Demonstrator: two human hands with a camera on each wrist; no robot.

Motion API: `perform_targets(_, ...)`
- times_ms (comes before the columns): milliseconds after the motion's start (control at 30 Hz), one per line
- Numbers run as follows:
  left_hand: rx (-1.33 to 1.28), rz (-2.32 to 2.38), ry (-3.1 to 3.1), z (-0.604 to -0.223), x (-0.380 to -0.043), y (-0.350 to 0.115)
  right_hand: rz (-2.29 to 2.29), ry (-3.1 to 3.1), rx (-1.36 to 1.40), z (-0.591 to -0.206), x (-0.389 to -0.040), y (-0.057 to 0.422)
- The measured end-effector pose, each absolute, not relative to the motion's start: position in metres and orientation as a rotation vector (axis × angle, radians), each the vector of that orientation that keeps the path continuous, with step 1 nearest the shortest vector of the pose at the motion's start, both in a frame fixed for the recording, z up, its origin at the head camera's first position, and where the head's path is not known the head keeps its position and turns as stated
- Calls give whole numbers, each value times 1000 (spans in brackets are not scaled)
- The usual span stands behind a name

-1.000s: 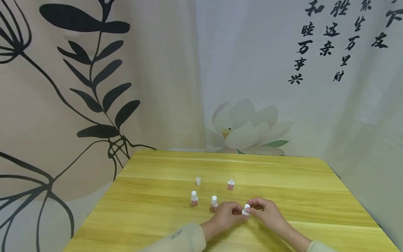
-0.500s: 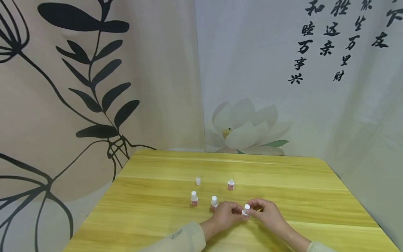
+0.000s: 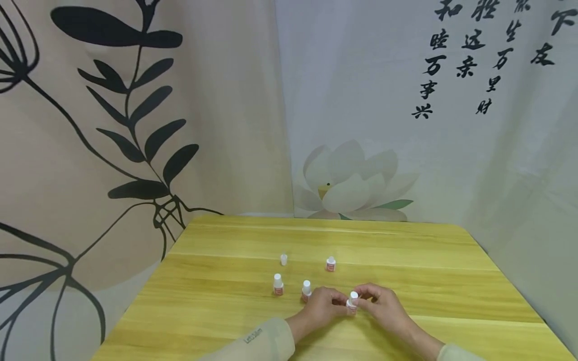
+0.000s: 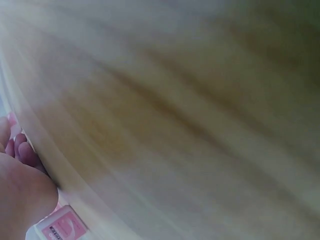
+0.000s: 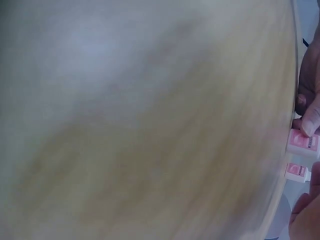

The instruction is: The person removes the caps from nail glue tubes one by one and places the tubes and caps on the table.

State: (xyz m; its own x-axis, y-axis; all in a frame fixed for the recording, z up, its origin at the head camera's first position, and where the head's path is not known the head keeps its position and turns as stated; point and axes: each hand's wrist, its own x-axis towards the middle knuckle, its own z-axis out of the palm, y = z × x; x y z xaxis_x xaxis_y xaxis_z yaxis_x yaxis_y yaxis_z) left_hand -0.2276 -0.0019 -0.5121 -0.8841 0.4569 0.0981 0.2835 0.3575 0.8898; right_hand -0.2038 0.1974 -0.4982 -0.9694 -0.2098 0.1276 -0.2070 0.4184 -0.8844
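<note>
The left hand [image 3: 321,304] firmly pinches a small white pink-labelled plastic bottle [image 3: 351,309], probably for steadiness, while the right hand [image 3: 383,304] pinches its round white cap [image 3: 354,295].

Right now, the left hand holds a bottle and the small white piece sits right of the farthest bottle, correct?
No: the head view shows the small white piece left of the farthest bottle. The left hand does hold a bottle.
</note>
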Motion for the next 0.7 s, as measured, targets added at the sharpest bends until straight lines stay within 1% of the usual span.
perform_targets(200, 698, 1562, 2474, -514, -227, -1, -1677, 2631, -299, -497, -203, 195)
perform_targets(533, 681, 1545, 2483, -514, -227, 1, -1645, 2631, -356, -494, -201, 198)
perform_targets(700, 714, 1532, 2514, -512, -225, 0, -1639, 2615, -320, -493, -202, 199)
